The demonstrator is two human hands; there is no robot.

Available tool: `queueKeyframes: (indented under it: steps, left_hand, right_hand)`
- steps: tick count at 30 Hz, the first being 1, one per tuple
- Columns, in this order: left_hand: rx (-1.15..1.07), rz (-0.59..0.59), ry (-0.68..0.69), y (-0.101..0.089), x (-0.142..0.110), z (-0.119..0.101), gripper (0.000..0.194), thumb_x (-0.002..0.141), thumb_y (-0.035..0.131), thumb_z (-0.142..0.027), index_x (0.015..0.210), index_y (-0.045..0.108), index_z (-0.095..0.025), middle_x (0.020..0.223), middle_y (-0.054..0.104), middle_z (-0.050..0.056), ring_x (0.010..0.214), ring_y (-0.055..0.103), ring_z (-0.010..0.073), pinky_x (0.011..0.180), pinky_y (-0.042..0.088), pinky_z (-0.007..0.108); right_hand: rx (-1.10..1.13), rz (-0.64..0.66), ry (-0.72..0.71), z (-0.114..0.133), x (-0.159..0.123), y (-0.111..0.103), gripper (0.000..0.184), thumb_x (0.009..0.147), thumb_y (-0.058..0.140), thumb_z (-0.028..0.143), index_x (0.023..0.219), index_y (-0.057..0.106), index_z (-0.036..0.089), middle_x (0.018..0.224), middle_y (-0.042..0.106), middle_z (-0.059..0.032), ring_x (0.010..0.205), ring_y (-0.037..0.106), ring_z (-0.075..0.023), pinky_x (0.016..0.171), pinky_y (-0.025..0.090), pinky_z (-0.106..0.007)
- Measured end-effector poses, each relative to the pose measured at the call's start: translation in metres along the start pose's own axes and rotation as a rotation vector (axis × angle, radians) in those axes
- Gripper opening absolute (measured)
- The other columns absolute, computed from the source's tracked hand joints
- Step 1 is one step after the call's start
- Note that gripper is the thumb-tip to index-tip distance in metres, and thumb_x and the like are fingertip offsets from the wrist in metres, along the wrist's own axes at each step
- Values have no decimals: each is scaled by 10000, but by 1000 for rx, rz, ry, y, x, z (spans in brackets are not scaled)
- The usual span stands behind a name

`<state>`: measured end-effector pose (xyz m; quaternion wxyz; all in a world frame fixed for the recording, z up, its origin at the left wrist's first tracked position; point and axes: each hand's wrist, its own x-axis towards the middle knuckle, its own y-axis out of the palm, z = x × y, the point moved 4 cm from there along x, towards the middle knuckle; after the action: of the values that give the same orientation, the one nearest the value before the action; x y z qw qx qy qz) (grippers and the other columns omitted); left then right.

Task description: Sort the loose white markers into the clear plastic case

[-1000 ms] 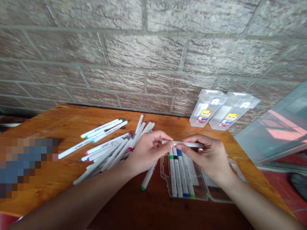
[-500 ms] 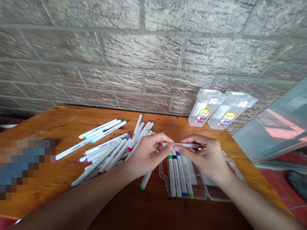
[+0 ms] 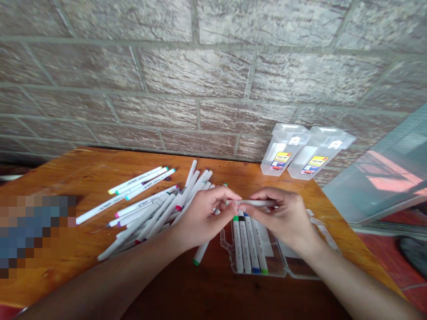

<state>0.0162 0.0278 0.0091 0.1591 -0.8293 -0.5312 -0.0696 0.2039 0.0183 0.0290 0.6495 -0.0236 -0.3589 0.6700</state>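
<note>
Both my hands hold one white marker [image 3: 258, 203] level above an open clear plastic case [image 3: 293, 266]. My left hand [image 3: 203, 218] pinches the marker's left end between thumb and fingers. My right hand [image 3: 283, 218] is closed around its middle and right part. Several markers [image 3: 248, 242] with green, black and blue caps lie side by side in the case. A loose pile of white markers [image 3: 153, 209] with coloured caps is spread on the wooden table [image 3: 83, 173] to the left of my left hand.
Two closed clear marker boxes [image 3: 302, 153] with labels lean at the back right against the brick wall [image 3: 200, 66]. The table's right edge drops off near a glass pane [image 3: 383, 178]. A blurred patch [image 3: 33, 231] covers part of the table's left side.
Both hands stay pinched on the same marker and have drifted slightly to the left and down with the view. Nothing was let go or picked up.
</note>
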Motion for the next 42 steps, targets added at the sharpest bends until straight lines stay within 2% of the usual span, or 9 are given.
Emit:
queueKeyframes:
  steps: [5, 25, 32, 36, 42]
  left_hand:
    - [24, -3, -10, -1, 1, 2, 214, 961, 645, -337, 1028, 709, -144, 863, 717, 62, 789, 689, 175, 692, 519, 260]
    - [23, -36, -3, -3, 3, 4, 193, 951, 670, -350, 980, 690, -160, 875, 718, 37, 784, 660, 146, 697, 492, 236]
    - [26, -52, -17, -4, 4, 2, 218, 940, 687, -374, 975, 687, -158, 864, 706, 26, 767, 640, 138, 673, 475, 225]
    - [19, -62, -52, -6, 5, 4, 260, 946, 671, -421, 1011, 684, -169, 757, 640, -6, 657, 591, 120, 595, 440, 222]
    - [-85, -68, -102, -7, 7, 8, 284, 938, 673, -443, 1023, 650, -172, 734, 610, -20, 612, 589, 110, 554, 429, 214]
  right_hand:
    - [17, 18, -11, 2, 0, 1, 237, 814, 832, 406, 763, 755, 188, 678, 723, -11, 580, 637, -141, 541, 474, -233]
    - [63, 58, 17, -1, -2, 3, 167, 856, 796, 365, 828, 757, 205, 744, 750, -22, 630, 670, -162, 571, 514, -248]
    - [115, 65, 50, -3, 0, 5, 181, 859, 795, 375, 862, 781, 195, 802, 782, -45, 682, 706, -186, 622, 560, -269]
    - [201, 52, 76, -4, 1, 5, 172, 834, 820, 359, 889, 792, 199, 838, 802, -45, 714, 739, -195, 648, 591, -264]
    - [243, 27, 85, -1, 4, 2, 142, 827, 818, 340, 874, 803, 208, 825, 812, -41, 716, 757, -195, 646, 614, -258]
